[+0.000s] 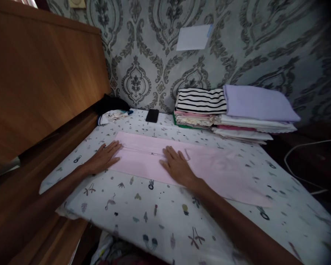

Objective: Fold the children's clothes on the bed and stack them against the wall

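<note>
A pale pink garment (143, 167) lies folded into a long flat strip across the patterned white cover. My left hand (106, 156) rests flat at its left end, with the fingers stretched out over the edge. Near the middle of the strip, my right hand (179, 165) presses palm down on the fabric, fingers spread. Between the two hands a fold line runs lengthwise, and a small dark mark shows beside it. The right part of the garment looks slightly wrinkled. Neither hand grips anything.
Folded clothes stand in stacks at the back right, topped by a striped piece (201, 101) and a lilac piece (259, 103). A dark phone-like object (152, 115) lies near the wall. Crumpled clothes (114, 116) sit at the back left beside a wooden panel (44, 73).
</note>
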Motion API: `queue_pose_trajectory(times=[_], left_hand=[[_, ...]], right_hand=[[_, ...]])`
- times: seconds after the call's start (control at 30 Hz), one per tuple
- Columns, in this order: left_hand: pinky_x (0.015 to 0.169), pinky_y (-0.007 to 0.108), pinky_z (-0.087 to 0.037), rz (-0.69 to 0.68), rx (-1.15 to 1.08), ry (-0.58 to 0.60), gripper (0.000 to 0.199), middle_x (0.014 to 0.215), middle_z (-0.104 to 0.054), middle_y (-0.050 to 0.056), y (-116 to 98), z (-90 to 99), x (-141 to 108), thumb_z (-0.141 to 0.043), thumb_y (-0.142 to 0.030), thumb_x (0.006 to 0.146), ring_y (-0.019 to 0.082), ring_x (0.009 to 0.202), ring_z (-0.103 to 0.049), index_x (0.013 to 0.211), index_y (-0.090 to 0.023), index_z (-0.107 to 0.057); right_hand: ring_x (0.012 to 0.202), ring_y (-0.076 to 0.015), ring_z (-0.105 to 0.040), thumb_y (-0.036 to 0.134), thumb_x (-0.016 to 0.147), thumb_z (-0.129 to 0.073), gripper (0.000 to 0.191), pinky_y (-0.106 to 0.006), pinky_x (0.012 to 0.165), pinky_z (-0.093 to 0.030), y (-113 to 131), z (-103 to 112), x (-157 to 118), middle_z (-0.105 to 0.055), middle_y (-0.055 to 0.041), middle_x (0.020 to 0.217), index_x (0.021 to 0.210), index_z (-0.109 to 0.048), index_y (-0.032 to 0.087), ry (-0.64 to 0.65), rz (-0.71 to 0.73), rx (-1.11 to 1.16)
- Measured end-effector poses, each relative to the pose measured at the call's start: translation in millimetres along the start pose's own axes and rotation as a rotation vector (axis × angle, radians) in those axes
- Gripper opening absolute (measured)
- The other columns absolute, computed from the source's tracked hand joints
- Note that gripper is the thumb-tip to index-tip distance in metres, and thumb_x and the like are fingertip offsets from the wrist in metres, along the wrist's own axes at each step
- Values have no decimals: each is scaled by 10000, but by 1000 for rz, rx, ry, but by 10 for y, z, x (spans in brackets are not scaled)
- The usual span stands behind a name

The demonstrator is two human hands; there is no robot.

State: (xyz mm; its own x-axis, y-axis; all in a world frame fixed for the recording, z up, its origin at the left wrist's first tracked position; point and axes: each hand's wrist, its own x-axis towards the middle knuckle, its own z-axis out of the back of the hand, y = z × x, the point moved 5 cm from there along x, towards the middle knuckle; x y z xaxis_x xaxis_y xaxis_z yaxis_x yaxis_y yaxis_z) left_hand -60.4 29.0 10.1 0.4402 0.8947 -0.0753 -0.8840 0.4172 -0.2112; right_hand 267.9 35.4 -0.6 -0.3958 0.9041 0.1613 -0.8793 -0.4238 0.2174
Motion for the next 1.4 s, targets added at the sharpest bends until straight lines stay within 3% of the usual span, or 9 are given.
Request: queue_pose_trajectory(times=[0.27, 0.47, 0.63, 0.8, 0.9, 1.0, 1.1, 1.23, 1.4], left_hand=[[1184, 424, -290, 150, -251, -263, 707, 1582, -377, 159, 656, 271, 462, -278, -582, 964, 274, 1445, -367, 1502, -135, -377], [1029, 323, -424, 191, -295, -340, 500, 1326, -620, 116, 810, 448, 1019, -376, -365, 913, 215, 1183, -565, 1309, -128, -568], [793, 298, -456, 281, -270, -288, 396, 950, -709, 86, 888, 416, 1327, -437, -447, 880, 220, 910, -603, 985, -146, -671], [685, 283, -403, 289, -280, -207, 354, 873, -686, 47, 893, 374, 1464, -616, -524, 735, 213, 830, -583, 841, -188, -644], [672, 277, -394, 276, -299, -160, 273, 858, -674, 37, 868, 357, 1498, -668, -439, 653, 211, 824, -576, 772, -197, -626], [674, 270, -398, 265, -334, -138, 223, 865, -672, 37, 844, 372, 1511, -652, -354, 621, 205, 834, -572, 772, -194, -617], [675, 264, -406, 262, -377, -126, 256, 889, -674, 35, 819, 412, 1505, -645, -341, 607, 202, 845, -575, 813, -190, -621], [626, 266, -389, 284, -414, -79, 242, 737, -627, 8, 780, 466, 1469, -680, -343, 555, 200, 759, -573, 726, -186, -609], [534, 253, -335, 291, -471, -59, 201, 577, -503, -29, 648, 622, 1437, -670, -342, 572, 163, 603, -514, 633, -192, -551]], right_hand=[[1509, -284, -250, 442, 1030, -317, 562, -534, 1211, -195, 949, -172, 402, -328, -173, 1608, 1490, -412, 134, 122, 156, 149], [1408, -299, -369, 338, 997, -403, 487, -520, 1144, -273, 1541, -257, 812, -452, -188, 1510, 1431, -448, 124, 101, 213, 208], [1090, -293, -493, 265, 944, -490, 229, -435, 956, -413, 1678, -262, 1009, -601, -141, 1151, 1087, -621, 143, 24, 170, 210], [1074, -295, -492, 162, 941, -467, 197, -445, 925, -431, 1809, -134, 976, -591, -143, 1148, 1071, -615, 163, -14, 179, 168], [1046, -297, -544, 248, 979, -459, 211, -446, 868, -468, 2014, -54, 879, -611, -145, 1133, 1123, -591, 169, 89, 199, 164], [1026, -323, -591, 488, 937, -552, 451, -453, 802, -502, 2243, -70, 781, -616, -171, 1159, 1214, -547, 132, 249, 211, 179], [1029, -345, -612, 425, 929, -565, 438, -465, 781, -518, 2381, -141, 754, -617, -204, 1174, 1219, -551, 96, 289, 207, 124], [933, -302, -656, 86, 893, -438, 317, -413, 714, -521, 2405, -211, 792, -648, -198, 1105, 1178, -577, 83, 252, 222, 62], [807, -245, -648, 210, 892, -484, 202, -343, 673, -478, 2180, -34, 755, -689, -114, 991, 1050, -596, 154, 152, 83, 281]])
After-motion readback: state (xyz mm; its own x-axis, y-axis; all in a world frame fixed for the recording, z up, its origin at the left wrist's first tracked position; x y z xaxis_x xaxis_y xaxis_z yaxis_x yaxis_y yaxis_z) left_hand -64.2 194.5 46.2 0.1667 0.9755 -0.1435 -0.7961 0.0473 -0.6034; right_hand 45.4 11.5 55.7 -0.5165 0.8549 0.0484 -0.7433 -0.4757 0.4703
